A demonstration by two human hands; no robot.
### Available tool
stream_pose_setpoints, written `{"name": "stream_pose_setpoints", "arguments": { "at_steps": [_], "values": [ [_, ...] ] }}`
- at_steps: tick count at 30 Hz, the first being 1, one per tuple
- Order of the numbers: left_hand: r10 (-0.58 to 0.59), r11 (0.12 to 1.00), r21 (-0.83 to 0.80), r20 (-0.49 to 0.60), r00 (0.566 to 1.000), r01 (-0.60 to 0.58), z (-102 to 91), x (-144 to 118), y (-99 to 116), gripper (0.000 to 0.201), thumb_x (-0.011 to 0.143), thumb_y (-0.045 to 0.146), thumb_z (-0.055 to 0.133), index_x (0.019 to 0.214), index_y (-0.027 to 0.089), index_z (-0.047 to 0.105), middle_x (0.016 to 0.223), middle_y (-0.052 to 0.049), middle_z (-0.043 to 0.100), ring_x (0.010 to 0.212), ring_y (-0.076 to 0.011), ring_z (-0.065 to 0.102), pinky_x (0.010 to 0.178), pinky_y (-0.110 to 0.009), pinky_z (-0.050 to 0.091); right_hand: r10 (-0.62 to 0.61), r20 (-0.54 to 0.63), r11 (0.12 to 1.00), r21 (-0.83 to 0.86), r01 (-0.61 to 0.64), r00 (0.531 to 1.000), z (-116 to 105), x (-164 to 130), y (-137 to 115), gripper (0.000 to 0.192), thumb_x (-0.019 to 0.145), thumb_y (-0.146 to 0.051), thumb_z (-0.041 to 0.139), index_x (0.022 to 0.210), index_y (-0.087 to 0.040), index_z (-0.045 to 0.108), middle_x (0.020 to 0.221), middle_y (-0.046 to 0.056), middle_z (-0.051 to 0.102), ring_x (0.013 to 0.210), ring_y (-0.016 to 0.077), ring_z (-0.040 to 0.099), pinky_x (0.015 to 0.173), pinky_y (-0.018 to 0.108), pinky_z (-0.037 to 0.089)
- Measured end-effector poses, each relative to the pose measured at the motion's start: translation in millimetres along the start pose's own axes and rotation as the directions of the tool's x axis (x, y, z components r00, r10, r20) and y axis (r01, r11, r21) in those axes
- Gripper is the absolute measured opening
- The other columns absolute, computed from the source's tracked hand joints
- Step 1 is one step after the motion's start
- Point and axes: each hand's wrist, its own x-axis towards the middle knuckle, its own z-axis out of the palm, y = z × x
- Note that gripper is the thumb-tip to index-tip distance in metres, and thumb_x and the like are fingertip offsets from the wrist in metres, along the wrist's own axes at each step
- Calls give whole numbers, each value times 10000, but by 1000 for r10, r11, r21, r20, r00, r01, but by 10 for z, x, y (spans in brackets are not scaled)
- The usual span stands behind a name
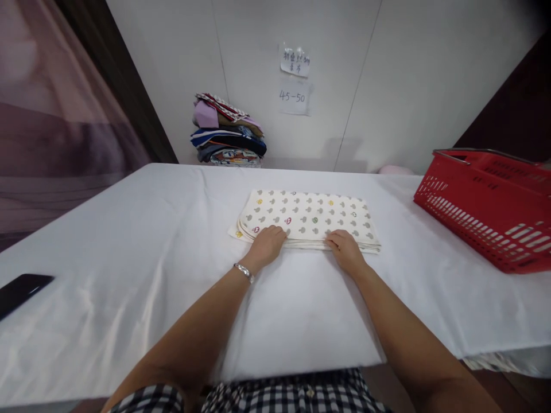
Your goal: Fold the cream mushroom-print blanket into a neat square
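Observation:
A folded cream cloth (307, 215) printed with small grey, red, yellow and green mushroom-like shapes lies flat in front of me, its layered edge facing me. My left hand (267, 244), below a silver bracelet at the wrist, has its fingers closed on the near edge, left of the middle. Farther right along the same edge, my right hand (344, 248) pinches the cloth between thumb and fingers. The fingertips of both hands are partly hidden by the fabric and knuckles.
The table wears a white satiny cover (142, 241). At the right stands a red plastic basket (482, 201); a black phone (23, 289) lies near the left edge. Behind the table's far edge is a stack of folded fabrics (228, 135). Paper notes (294, 97) hang on the wall.

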Motion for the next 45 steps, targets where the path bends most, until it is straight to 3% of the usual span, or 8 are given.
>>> {"name": "stream_pose_setpoints", "arguments": {
  "at_steps": [7, 20, 27, 33, 40, 45],
  "values": [
    [69, 991, -115, -36, 997, -73, -34, -89, -35, 194, 897, 305, 510, 1031, 196, 599, 1014, -66, 602, 959, -214, 518, 825, -357, 423, 3, 23, 1000, 28, -4, 1000, -6, -20, 36, 230, 874, -290, 503, 982, -227, 696, 993, 66, 642, 958, 226, 543, 861, 387, 444],
    [67, 984, -156, -96, 993, -82, 35, -64, -111, 250, 945, 289, 408, 956, 195, 639, 941, -51, 627, 889, -189, 536, 789, -333, 437, 4, 50, 1000, 8, -5, 999, 7, 8, 74, 251, 869, -262, 489, 1009, -236, 696, 1021, 64, 644, 973, 233, 542, 880, 399, 446],
    [63, 991, -112, -44, 997, -67, 4, -75, -86, 205, 884, 275, 526, 1045, 199, 626, 1014, -63, 618, 954, -214, 528, 822, -362, 438, 5, 48, 999, -54, -2, 999, 32, 26, 64, 247, 880, -237, 469, 980, -211, 693, 1004, 69, 645, 947, 227, 539, 859, 382, 439],
    [35, 988, -148, -47, 998, -42, -21, -76, -76, 196, 909, 258, 472, 968, 199, 650, 983, -57, 623, 935, -203, 539, 818, -355, 439, -18, 16, 995, -102, 20, 1000, 77, 35, 72, 241, 895, -234, 443, 934, -194, 677, 978, 78, 640, 917, 227, 529, 831, 367, 429],
    [43, 992, -115, -26, 999, -46, -37, -99, -64, 203, 875, 184, 488, 1019, 175, 630, 1016, -72, 623, 978, -209, 533, 838, -353, 441, -14, -24, 992, -123, 11, 1000, 71, 25, 62, 240, 921, -249, 396, 905, -194, 630, 948, 74, 625, 905, 220, 522, 824, 348, 413],
    [8, 999, -43, -17, 1000, -8, -45, -99, -71, 376, 799, 20, 429, 1074, 190, 619, 1056, -62, 635, 995, -203, 541, 824, -346, 438, -16, -19, 991, -133, 13, 1000, 67, 24, 57, 237, 924, -246, 397, 892, -184, 624, 945, 75, 624, 893, 220, 522, 823, 348, 412]
  ]
}}
